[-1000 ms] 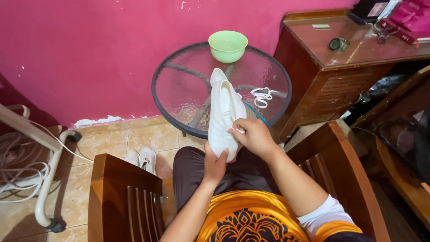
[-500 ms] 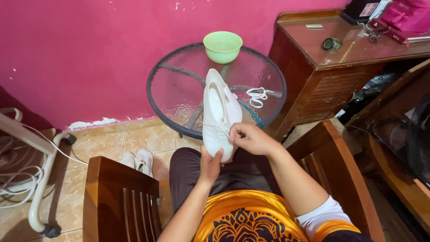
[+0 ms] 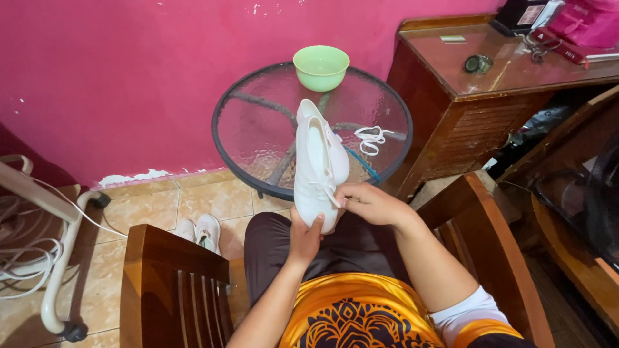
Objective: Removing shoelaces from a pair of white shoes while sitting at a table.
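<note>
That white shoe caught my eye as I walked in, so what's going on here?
A seated person holds the white shoe up over their lap. The left hand grips its lower end from below, while the right hand pinches at the lace near that end. A loose white lace and a green bowl sit on the round glass table. Another white shoe lies on the floor.

Glass table (image 3: 258, 129) mostly open – green bowl (image 3: 321, 67) and loose lace (image 3: 371, 138) obstruct

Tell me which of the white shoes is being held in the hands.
The white lace-up shoe raised over the round glass table, gripped by the left hand and right hand. The other white shoes lie on the tiled floor beside the wooden chair.
</note>
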